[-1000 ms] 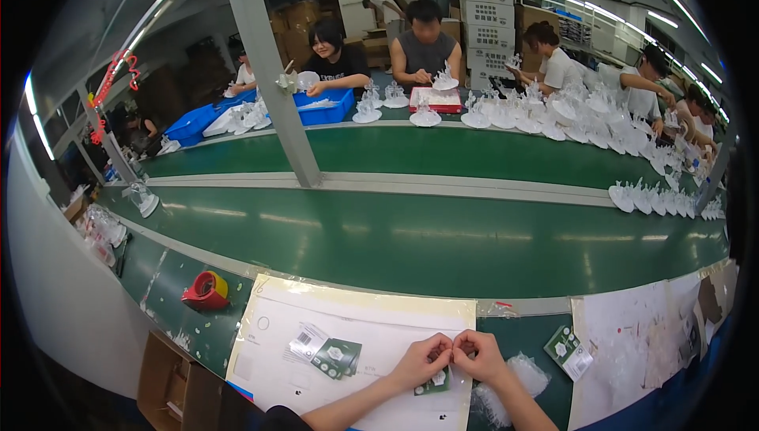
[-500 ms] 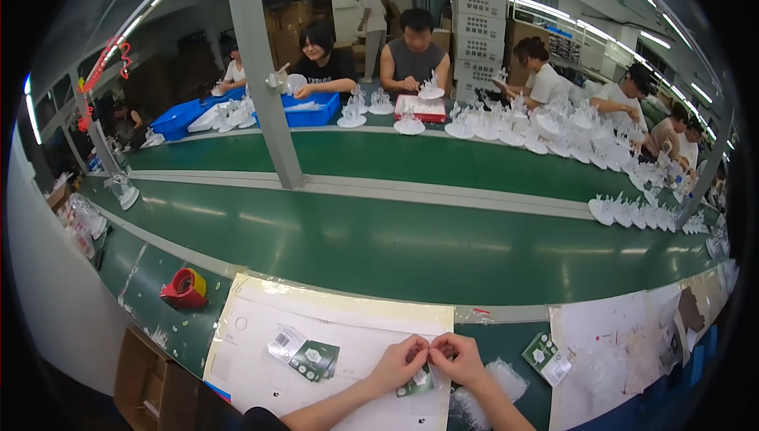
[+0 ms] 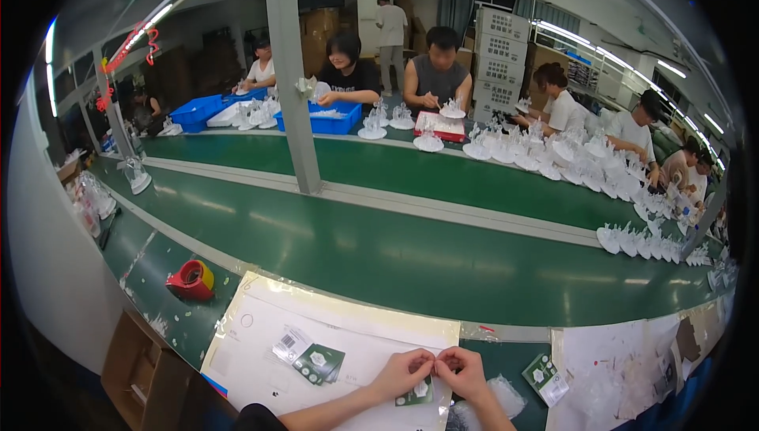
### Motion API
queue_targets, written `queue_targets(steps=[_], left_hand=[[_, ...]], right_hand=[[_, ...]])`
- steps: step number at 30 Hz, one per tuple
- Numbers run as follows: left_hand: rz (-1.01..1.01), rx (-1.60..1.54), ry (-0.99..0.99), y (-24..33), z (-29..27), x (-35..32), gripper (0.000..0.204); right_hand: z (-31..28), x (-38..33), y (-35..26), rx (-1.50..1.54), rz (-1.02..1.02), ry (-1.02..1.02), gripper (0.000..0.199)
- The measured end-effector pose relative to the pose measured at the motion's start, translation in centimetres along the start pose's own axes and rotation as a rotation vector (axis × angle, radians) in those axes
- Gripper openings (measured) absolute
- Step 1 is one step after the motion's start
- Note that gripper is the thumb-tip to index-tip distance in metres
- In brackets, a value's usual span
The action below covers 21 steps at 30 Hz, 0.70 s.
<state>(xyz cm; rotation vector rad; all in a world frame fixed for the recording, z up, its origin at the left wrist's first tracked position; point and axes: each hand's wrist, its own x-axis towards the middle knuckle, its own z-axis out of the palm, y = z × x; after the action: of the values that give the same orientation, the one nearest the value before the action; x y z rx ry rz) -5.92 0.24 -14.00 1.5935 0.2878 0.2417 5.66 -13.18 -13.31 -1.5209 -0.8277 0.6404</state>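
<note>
My left hand [image 3: 405,372] and my right hand [image 3: 462,371] meet fingertip to fingertip near the bottom edge, pinching something too small to make out. Just below the left fingers lies a small dark green card packet [image 3: 416,392] on a large white paper sheet [image 3: 261,328]. Further left on the sheet sit another green card packet [image 3: 319,363] and a clear bag with a label [image 3: 289,343]. To the right of my right hand are a crumpled clear bag [image 3: 504,394] and one more green packet [image 3: 545,373].
A long green conveyor belt [image 3: 411,253] runs across the middle, with a grey post [image 3: 291,75] standing on it. A red tape dispenser [image 3: 189,280] sits at the left. Across the belt several people work among clear plastic pieces on white dishes [image 3: 553,154] and blue bins [image 3: 328,120]. Brown cardboard box [image 3: 141,364] at lower left.
My hands stay together at the same spot on the sheet. The view has tilted a little, so everything sits slightly higher in the picture.
</note>
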Motion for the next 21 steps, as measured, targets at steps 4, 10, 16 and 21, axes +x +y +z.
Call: queue_targets(steps=[4,10,16,21], left_hand=[[0.028,0.023,-0.008,-0.26,0.09,-0.16,0.015],[0.005,0.066,-0.008,0.54,-0.07,-0.41,0.016],[0.015,0.046,-0.019,0.37,-0.15,-0.01,0.018],[0.062,0.081,-0.066,0.11,-0.17,-0.16,0.016]], right_hand=[[-0.1,-0.22,0.51,0.016,0.028,-0.043,0.006],[0.03,-0.33,0.08,0.041,-0.002,-0.061,0.009],[0.15,-0.08,-0.39,-0.029,-0.031,-0.033,0.01],[-0.13,-0.21,-0.26,-0.236,-0.041,-0.087,0.013]])
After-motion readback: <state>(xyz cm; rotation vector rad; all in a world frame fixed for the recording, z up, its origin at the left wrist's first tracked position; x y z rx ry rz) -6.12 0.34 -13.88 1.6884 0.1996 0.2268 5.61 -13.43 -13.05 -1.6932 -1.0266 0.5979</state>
